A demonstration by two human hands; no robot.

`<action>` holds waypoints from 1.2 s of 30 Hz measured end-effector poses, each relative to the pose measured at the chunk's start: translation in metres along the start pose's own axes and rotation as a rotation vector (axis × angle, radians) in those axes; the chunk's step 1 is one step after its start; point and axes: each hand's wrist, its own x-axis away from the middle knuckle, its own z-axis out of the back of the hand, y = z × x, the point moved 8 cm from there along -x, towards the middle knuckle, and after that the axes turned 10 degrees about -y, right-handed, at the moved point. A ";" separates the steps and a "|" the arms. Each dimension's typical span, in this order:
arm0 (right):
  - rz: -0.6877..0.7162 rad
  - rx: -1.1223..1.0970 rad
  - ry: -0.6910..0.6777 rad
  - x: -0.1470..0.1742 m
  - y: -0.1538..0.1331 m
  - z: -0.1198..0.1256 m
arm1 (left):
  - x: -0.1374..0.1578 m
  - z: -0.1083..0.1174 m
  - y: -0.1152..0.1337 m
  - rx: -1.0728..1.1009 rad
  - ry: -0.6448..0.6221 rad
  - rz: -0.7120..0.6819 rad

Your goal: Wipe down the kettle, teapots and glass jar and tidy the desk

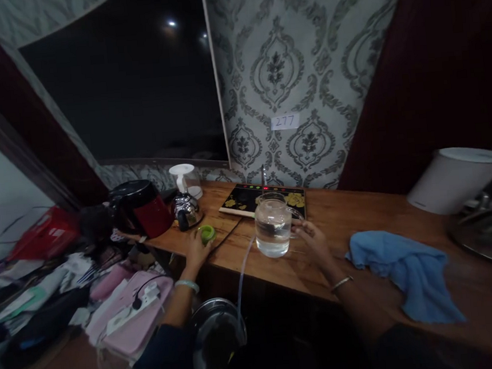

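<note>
Right grip (312, 236): My fingers were curled round the handle of the jug, with little gap left.
Jug (273, 236): It was upright in front of the hob (241, 199), near the front edge of the surface (335, 217), part-filled with clear liquid. I could not tell whether its base touched the wood.
Left grip (197, 249): I had fingers and thumb bent about the green lid (208, 232), spread only as wide as it was.
Green lid: It was to the left of the jug, just beside the silver pot (188, 208); a careless knuckle could have knocked that pot.
Spill: All the jug's weight hung to one side of my right grip, so a rolled wrist could have slopped liquid over its rim.
Tube (241, 282): It ran over the edge between my arms, down to the round container (215, 301). Its upper part passed so near the jug that a leftward swing could have snagged it.
Cable (227, 236): It crossed the wood near my left grip; a dragging wrist might have tugged it.
Hob light: It showed red, so the top might have been hot.
Power strip (134, 313): It lay below, to the left; water spilled that way could have reached its plugs.
</note>
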 end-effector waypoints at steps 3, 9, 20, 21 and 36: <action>0.017 0.024 -0.003 -0.005 -0.009 -0.005 | -0.008 -0.008 -0.004 0.003 0.001 -0.004; 0.027 0.070 0.001 -0.005 -0.017 -0.005 | -0.017 -0.018 -0.011 -0.030 0.032 0.022; 0.055 0.114 0.005 -0.005 -0.029 -0.007 | -0.011 -0.017 -0.004 -0.066 0.030 0.016; 0.056 0.116 0.004 -0.005 -0.029 -0.006 | -0.011 -0.017 -0.004 -0.071 0.021 0.022; 0.051 0.127 -0.012 0.007 -0.035 -0.006 | -0.014 -0.021 -0.006 -0.051 0.017 0.029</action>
